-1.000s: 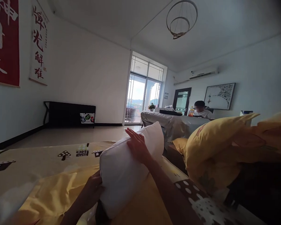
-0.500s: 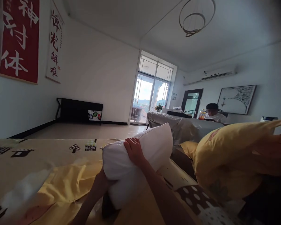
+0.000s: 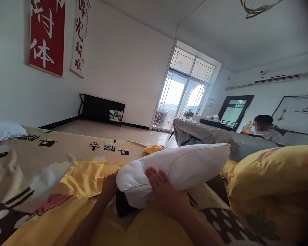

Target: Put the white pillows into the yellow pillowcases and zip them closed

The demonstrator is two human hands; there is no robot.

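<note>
A plump white pillow (image 3: 195,167) lies slantwise over the bed in front of me. My left hand (image 3: 110,184) grips its left end, with the fingertips hidden behind it. My right hand (image 3: 160,186) grasps the near side, its fingers pressed into the fabric and the thumb out of sight. Under the pillow's left end a black object (image 3: 123,205) shows partly; its kind I cannot make out. A glossy yellow cloth (image 3: 86,179) with a watermelon print is spread beside and beneath my forearms.
A large yellow pillow (image 3: 274,181) fills the right side. The patterned bed sheet (image 3: 74,147) stretches left, with another white pillow (image 3: 5,131) at the edge. Beyond are a plastic-covered sofa (image 3: 207,131), a seated person (image 3: 264,128) and a black folded frame (image 3: 100,109).
The white pillow has tipped lower and flatter, its far end now pointing right. My right hand has come down with it. The view has swung left and downward.
</note>
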